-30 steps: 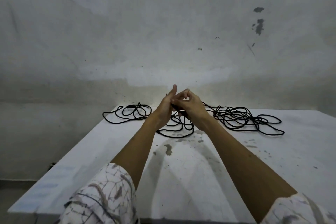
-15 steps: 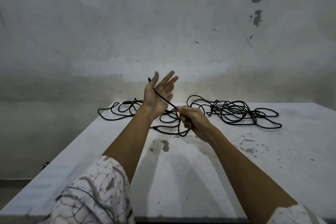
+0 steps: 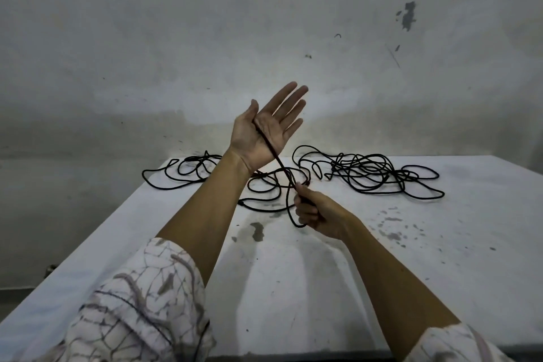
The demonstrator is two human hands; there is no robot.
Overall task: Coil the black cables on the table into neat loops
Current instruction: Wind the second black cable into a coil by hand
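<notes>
Black cable [image 3: 271, 150] runs taut across the middle of the frame, from the thumb crook of the raised left hand [image 3: 266, 129] down to the right hand [image 3: 316, 211] just below and right of it. The left hand is flat and spread, palm up, likely serving as the form to wind loops around; whether the thumb pins the end I cannot tell. The right hand is clenched around the strand, probably feeding and tensioning it. Beyond both hands, the loose tangle [image 3: 373, 176] sprawls over the white table [image 3: 470, 258] at centre right, with a smaller heap [image 3: 188, 172] at centre left.
</notes>
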